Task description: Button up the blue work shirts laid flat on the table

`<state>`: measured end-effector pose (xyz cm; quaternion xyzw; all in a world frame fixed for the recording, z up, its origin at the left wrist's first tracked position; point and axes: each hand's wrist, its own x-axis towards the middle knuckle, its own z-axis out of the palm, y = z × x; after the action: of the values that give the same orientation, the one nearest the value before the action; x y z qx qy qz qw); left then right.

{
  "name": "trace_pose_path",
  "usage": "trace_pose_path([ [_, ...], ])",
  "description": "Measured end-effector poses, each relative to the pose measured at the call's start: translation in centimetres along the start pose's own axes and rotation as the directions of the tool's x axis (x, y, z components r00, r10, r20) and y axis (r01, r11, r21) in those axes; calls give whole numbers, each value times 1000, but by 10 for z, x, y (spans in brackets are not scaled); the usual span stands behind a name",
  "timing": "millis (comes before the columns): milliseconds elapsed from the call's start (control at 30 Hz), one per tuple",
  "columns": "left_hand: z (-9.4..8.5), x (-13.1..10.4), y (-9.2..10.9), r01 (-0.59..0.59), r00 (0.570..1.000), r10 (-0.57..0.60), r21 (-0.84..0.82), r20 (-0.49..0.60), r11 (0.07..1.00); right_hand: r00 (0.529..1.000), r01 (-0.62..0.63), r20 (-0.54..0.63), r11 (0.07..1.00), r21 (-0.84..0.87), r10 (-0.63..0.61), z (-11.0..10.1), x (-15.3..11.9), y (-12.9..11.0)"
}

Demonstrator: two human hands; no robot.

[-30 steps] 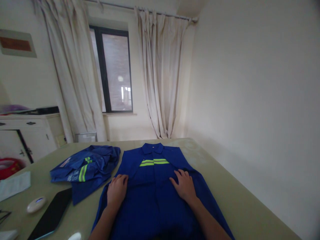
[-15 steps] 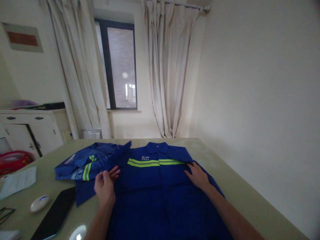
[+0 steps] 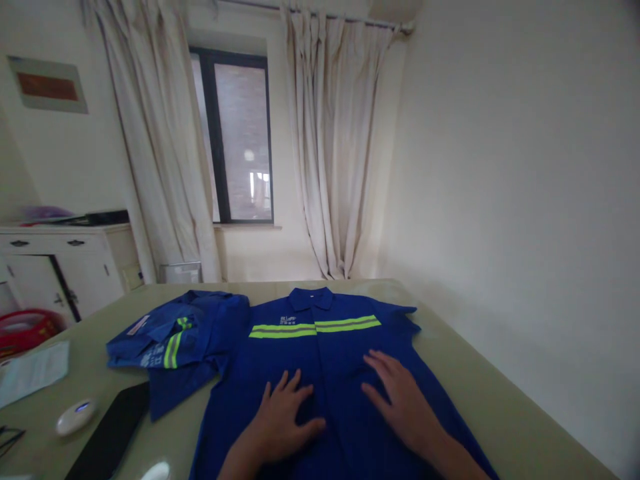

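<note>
A blue work shirt (image 3: 340, 373) lies spread out on the green table (image 3: 500, 400), its collar toward the far edge and a yellow-green reflective band across the chest. My left hand (image 3: 283, 417) rests on or just over the shirt's front, fingers spread, holding nothing. To the right of the front seam, my right hand (image 3: 400, 403) is also open over the fabric, thumb apart from the fingers. A second blue garment (image 3: 195, 327), bunched up with reflective strips, lies left of the shirt and touches its sleeve.
On the table's left side are a black phone (image 3: 113, 430), a white oval device (image 3: 76, 418), a sheet of paper (image 3: 37, 370) and glasses (image 3: 9, 438). A red basin (image 3: 30, 332) and a white cabinet (image 3: 90, 267) stand beyond.
Both hands have come away from the sleeve areas, nearer and inward over the shirt front. The shirt's left sleeve has dropped, and the right sleeve, folded inward before, now points outward.
</note>
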<state>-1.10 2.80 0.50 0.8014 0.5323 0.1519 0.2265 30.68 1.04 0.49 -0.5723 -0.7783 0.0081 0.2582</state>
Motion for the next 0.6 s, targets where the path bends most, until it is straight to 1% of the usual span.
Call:
trace_pose_path([
  [33,8,2,6,4,998,-8,71,66,997,996,50,76,999,13,-51,2,-17,-17],
  [67,14,5,9,0,995,-13,128,98,992,986,87,142,996,29,-90,4,-32,-31],
  [133,16,19,7,-25,997,10,200,74,980,957,119,258,991,58,-131,10,-49,-48],
  [167,13,28,5,-41,998,32,220,47,975,946,119,294,991,68,-134,12,-51,-52],
  [233,1,44,1,-54,999,53,229,11,972,941,98,319,993,63,-114,14,-44,-51],
  [300,-11,49,3,-44,999,46,193,-5,980,963,51,265,999,6,-51,13,-31,-42],
  [333,-14,45,5,-52,998,57,168,-26,984,976,26,215,999,-35,-18,12,-26,-37],
  [367,-15,36,8,-80,994,90,148,-63,986,988,1,153,997,-78,11,10,-24,-30],
  [400,-11,22,11,-130,983,146,138,-113,982,996,-20,86,993,-117,30,9,-26,-24],
  [433,-2,4,11,-202,960,225,146,-166,968,999,-25,28,989,-147,30,8,-33,-17],
  [467,10,-16,9,-274,930,305,165,-204,947,1000,-15,-13,985,-170,13,8,-42,-9],
  [500,25,-37,4,-341,901,379,194,-212,920,999,1,-36,982,-187,-8,7,-54,-1],
  [533,41,-57,-4,-392,877,438,235,-198,890,998,22,-48,979,-201,-32,6,-67,8],
  [567,57,-75,-14,-381,862,451,290,-231,878,997,35,-54,976,-214,-48,5,-80,16],
  [600,71,-89,-25,-334,854,438,351,-279,875,996,43,-60,972,-230,-58,3,-91,24],
])
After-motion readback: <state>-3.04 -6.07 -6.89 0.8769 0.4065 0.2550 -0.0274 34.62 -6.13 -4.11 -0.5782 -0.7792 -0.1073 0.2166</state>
